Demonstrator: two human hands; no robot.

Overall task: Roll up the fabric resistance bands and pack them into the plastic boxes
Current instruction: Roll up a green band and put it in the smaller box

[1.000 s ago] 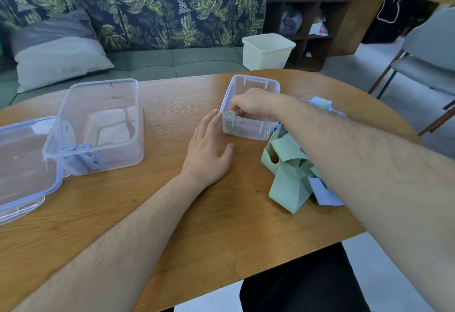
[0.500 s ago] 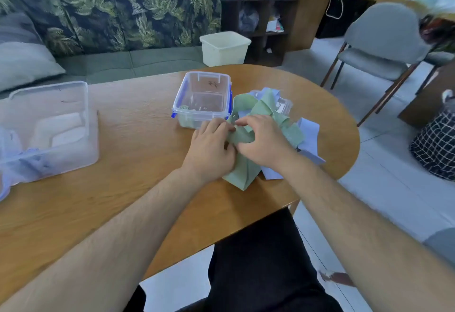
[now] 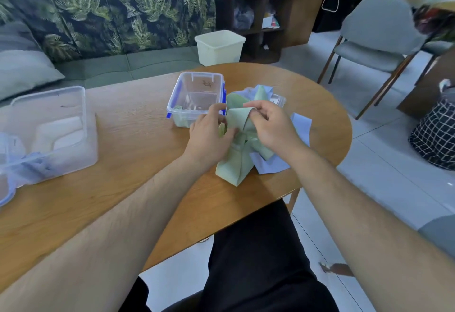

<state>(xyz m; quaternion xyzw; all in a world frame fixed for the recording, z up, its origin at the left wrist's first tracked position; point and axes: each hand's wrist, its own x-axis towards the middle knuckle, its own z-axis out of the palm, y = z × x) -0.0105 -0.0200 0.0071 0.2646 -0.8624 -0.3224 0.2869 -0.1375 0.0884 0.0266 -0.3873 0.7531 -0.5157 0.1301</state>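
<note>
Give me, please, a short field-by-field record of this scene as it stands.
table: wooden, rounded edge
left hand: grips the green band
right hand: pinches that band's upper fold
small box: open, green roll inside
large box: open, far left, contents blurred
blue bands: loose, beneath the green band

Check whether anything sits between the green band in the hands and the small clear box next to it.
Nothing visible does. The left hand and right hand grip the green band right beside the small clear box, whose top is open. One green roll lies in its near left corner; the rest looks free.
</note>
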